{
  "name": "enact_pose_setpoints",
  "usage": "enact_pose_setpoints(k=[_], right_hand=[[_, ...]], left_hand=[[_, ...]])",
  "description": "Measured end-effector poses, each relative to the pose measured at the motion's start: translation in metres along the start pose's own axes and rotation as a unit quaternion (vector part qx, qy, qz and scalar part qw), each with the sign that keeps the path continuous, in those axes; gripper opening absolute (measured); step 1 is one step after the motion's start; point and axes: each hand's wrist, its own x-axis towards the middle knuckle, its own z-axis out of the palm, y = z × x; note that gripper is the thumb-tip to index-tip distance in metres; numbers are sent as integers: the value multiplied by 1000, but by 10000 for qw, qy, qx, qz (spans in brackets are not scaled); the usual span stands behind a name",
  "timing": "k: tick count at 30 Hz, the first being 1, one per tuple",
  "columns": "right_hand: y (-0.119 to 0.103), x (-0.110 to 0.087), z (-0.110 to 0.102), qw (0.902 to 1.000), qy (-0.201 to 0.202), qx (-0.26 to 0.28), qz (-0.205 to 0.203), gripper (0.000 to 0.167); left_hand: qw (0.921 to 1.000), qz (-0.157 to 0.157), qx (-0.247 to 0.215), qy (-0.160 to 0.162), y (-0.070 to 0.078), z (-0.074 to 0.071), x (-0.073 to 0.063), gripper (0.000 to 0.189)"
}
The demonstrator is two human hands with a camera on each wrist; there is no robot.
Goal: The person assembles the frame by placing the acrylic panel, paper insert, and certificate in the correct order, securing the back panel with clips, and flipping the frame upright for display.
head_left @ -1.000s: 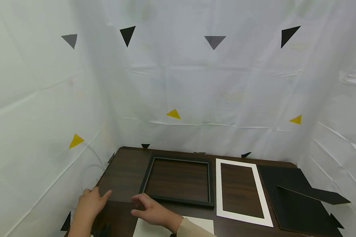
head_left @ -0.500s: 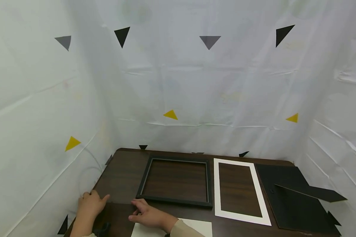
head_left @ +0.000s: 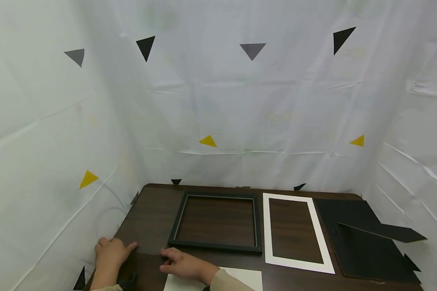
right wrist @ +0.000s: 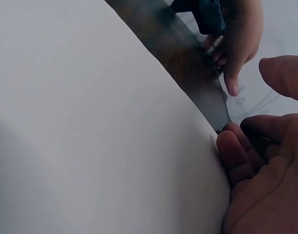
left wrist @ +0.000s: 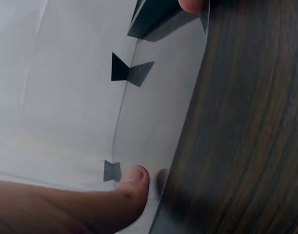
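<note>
A clear flat sheet (head_left: 145, 226) lies on the left of the dark table, its front edge a faint line. My left hand (head_left: 111, 255) is at its left edge, thumb stretched out. In the left wrist view the thumb (left wrist: 131, 183) shows over the glossy, reflecting sheet, with another fingertip near the top. Below the black picture frame (head_left: 218, 247) is my right hand (head_left: 185, 264), loosely bent with nothing between thumb and fingers. It overlaps a cream sheet of paper (head_left: 245, 278); in the right wrist view its fingertips are right at the paper's edge (right wrist: 114, 122).
A white mat border (head_left: 298, 264) lies right of the frame. Beyond it is a black backing board (head_left: 371, 258) with its stand flap (head_left: 400, 233) raised. White sheeting (head_left: 240, 113) with black, grey and yellow triangles surrounds the table (head_left: 284, 279).
The head view has shifted slightly. My right hand's fingers have lowered a little and straightened somewhat. My left hand remains at the clear sheet's left edge.
</note>
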Motion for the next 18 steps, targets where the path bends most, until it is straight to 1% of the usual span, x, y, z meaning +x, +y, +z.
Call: enact_pose_setpoints(k=[3, 7, 10, 12, 13, 16, 17, 18], right_hand=[[-1, 0, 0, 10000, -21, 11, -5, 58], [-1, 0, -1, 10000, -15, 18, 55, 56], [-1, -1, -1, 10000, -16, -47, 40, 55], [0, 0, -1, 9999, -33, -132, -31, 55], [0, 0, -1, 9998, -50, -168, -68, 55], [4, 2, -1, 9995, -119, -213, -194, 55], [5, 3, -1, 9994, -134, -222, -215, 55], [6, 3, -1, 9994, -146, -209, -224, 56]], left_hand=[[9998, -184, -97, 10, -3, 1, 0, 86], [9980, -543, -270, -167, -5, 1, 4, 87], [9956, -804, -350, -345, -9, -1, 5, 94], [9935, -972, -442, -392, -13, -1, 5, 100], [9928, -1026, -504, -372, -15, 0, 5, 104], [9916, -1092, -665, -201, -18, -2, 3, 105], [9915, -1080, -715, -83, -18, -2, 3, 103], [9902, -1096, -863, 75, -18, -2, 2, 101]])
